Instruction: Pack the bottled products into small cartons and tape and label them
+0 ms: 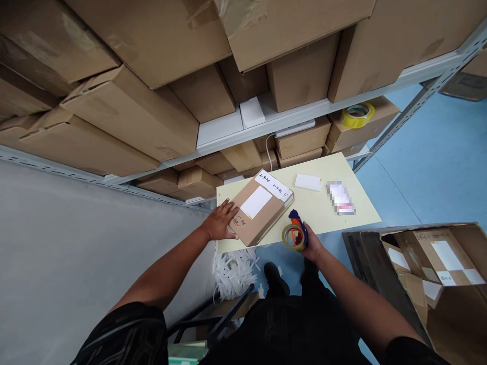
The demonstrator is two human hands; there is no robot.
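A flat brown cardboard box (250, 227) lies at an angle on the pale yellow tabletop (323, 223). White labels and handwriting mark its upper face. My left hand (220, 221) rests with fingers spread on the box's left edge. In my right hand (312, 243) is a blue and orange tape dispenser (303, 229) carrying a roll of tape (288, 244), held just right of the box at the table's front edge. The fingers wrap round its handle and are partly hidden. Behind the box lies a white slip (308, 182).
Shelves (236, 139) full of cardboard boxes stand behind the table. A yellow tape roll (357, 114) sits on a lower box. At right, an open carton (456, 309) holds labelled boxes. Shredded paper (235, 274) lies below the table, beside a grey wall (95, 228).
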